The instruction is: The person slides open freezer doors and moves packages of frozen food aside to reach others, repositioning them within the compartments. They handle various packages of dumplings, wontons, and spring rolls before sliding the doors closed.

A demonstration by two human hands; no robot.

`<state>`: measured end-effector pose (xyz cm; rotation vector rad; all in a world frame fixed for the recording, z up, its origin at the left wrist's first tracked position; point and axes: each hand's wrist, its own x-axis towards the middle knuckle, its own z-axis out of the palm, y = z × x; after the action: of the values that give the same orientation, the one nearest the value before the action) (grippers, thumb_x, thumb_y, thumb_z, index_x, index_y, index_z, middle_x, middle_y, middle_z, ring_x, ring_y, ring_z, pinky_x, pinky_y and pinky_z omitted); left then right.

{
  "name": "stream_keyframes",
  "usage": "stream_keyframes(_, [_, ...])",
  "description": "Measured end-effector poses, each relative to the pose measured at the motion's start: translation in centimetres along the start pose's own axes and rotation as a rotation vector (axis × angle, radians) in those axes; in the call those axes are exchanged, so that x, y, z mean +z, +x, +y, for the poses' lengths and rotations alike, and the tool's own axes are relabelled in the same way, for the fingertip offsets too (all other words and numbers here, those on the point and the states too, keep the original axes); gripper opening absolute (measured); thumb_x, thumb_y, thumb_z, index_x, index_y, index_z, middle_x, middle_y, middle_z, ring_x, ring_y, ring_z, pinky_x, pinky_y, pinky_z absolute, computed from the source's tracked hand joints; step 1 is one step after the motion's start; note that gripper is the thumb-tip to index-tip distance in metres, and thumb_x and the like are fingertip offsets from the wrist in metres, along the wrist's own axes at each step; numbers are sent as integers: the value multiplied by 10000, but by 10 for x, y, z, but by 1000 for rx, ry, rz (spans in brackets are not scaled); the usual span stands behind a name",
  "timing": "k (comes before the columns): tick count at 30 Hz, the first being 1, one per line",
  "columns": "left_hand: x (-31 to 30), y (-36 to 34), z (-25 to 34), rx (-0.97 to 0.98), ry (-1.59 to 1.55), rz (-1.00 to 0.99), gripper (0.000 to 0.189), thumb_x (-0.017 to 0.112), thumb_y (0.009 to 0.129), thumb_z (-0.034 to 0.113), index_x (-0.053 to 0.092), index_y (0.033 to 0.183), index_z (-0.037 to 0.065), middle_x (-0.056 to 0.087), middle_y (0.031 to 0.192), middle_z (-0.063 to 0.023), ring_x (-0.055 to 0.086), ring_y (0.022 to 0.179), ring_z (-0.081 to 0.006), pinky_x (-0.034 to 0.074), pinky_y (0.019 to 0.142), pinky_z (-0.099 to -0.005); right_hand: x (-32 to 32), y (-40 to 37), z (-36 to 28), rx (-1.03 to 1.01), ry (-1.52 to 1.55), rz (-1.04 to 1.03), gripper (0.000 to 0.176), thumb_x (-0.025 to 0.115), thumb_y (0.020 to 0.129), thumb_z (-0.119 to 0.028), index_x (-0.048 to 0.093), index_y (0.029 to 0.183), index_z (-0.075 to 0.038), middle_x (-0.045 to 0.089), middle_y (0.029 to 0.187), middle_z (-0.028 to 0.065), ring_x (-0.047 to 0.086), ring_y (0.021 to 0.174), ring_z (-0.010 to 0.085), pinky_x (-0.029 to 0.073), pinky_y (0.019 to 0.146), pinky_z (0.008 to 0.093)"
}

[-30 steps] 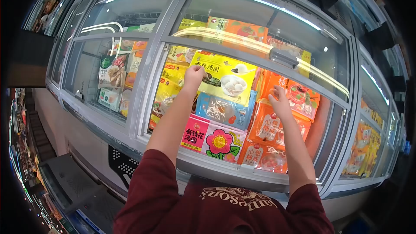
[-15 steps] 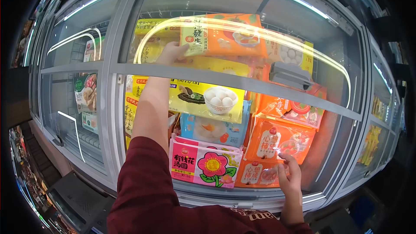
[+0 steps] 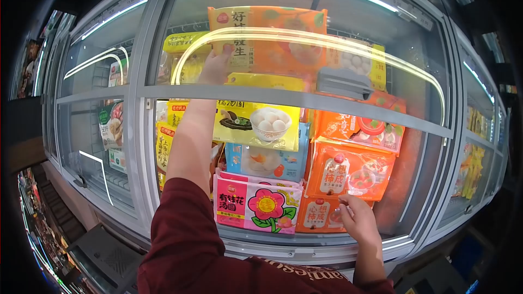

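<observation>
Behind the freezer's sliding glass, my left hand (image 3: 216, 66) grips the left edge of an orange and cream bag of tangyuan (image 3: 289, 41), which stands tilted up at the back with its front toward me. My left forearm passes under the glass door's lower rail. Just below that hand lies a yellow bag of tangyuan (image 3: 261, 122) with a bowl of white balls printed on it. My right hand (image 3: 359, 220) holds nothing, its fingers loosely bent and apart. Its fingertips are right at the lower edge of an orange tangyuan bag (image 3: 348, 171) in the right stack.
A pink flower-printed bag (image 3: 256, 204) and a blue bag (image 3: 267, 160) lie in the middle column. The door rail (image 3: 272, 96) with its grey handle (image 3: 344, 83) crosses over the goods. Another glass-covered compartment at left holds a green-and-white pack (image 3: 111, 122).
My left hand has raised the orange and cream bag and turned its front more toward me, shifting it slightly left. My right hand has moved down and left, its fingers bending more.
</observation>
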<state>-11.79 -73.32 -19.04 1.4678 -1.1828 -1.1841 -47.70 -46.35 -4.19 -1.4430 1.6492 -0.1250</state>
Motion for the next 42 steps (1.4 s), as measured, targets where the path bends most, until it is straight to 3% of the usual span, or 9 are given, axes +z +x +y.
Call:
stream_keyframes(4, [-49, 6, 6, 445, 814, 87, 373, 558, 842, 283, 500, 1112, 33, 575, 980, -58, 559, 915, -176, 449, 765, -304, -2, -1, -8, 9, -25, 51, 192, 535, 807, -62, 545, 980, 20, 599, 869, 138, 602, 800, 224, 462, 699, 303])
stream_keyframes(7, [-54, -1, 30, -155, -438, 134, 379, 574, 832, 290, 511, 1106, 36, 575, 983, -57, 564, 898, -164, 460, 747, -303, -2, 3, -9, 65, -15, -18, 190, 536, 809, -67, 548, 979, 18, 603, 880, 132, 592, 805, 216, 460, 698, 296])
stream_keyframes(8, [-64, 9, 7, -189, -556, 161, 377, 584, 825, 287, 521, 1098, 35, 569, 997, -61, 567, 888, -170, 466, 745, -307, 0, 2, -7, 42, -28, -6, 188, 533, 805, -78, 548, 971, 10, 597, 844, 140, 591, 775, 235, 455, 684, 310])
stream_keyframes(16, [-79, 6, -12, -94, -520, 490, 296, 520, 857, 226, 484, 1101, 61, 555, 957, -59, 543, 878, -156, 475, 708, -307, 2, 7, -15, 181, 161, -69, 164, 525, 822, -50, 544, 966, 27, 590, 821, 95, 571, 694, 129, 463, 607, 256])
stream_keyframes(26, [-66, -32, -38, -257, -1012, 527, 386, 525, 844, 277, 437, 1189, 128, 523, 1079, -59, 513, 958, -170, 441, 769, -356, 4, 6, -9, 76, 93, -59, 184, 503, 821, -64, 526, 969, 42, 585, 766, 145, 617, 652, 182, 480, 598, 282])
stream_keyframes(32, [-109, -41, -126, -431, -876, 560, 363, 541, 822, 293, 452, 1162, 206, 484, 1058, 0, 447, 910, -151, 366, 774, -317, 2, 8, -12, 46, 51, -70, 193, 505, 822, -75, 526, 974, 42, 584, 758, 147, 616, 649, 184, 479, 594, 290])
stream_keyframes(37, [-106, -41, -115, -483, -656, 617, 345, 551, 816, 290, 476, 1137, 190, 524, 965, 8, 495, 851, -151, 394, 751, -338, 6, 11, -6, -16, -8, -98, 186, 500, 804, -102, 549, 933, 23, 583, 766, 173, 601, 706, 274, 460, 627, 347])
stream_keyframes(40, [-84, -39, -75, -428, -628, 524, 332, 533, 830, 279, 487, 1127, 137, 546, 940, -23, 537, 810, -171, 417, 727, -331, 11, 11, 11, 24, -35, -158, 163, 516, 808, -78, 539, 937, 19, 593, 765, 130, 602, 740, 199, 465, 648, 296])
stream_keyframes(42, [-66, -29, -74, -385, -570, 399, 335, 512, 844, 276, 490, 1127, 97, 562, 935, -48, 560, 791, -183, 437, 706, -334, 9, 9, 3, 60, 13, -140, 188, 487, 798, -122, 554, 916, 8, 584, 795, 176, 568, 779, 307, 442, 673, 372])
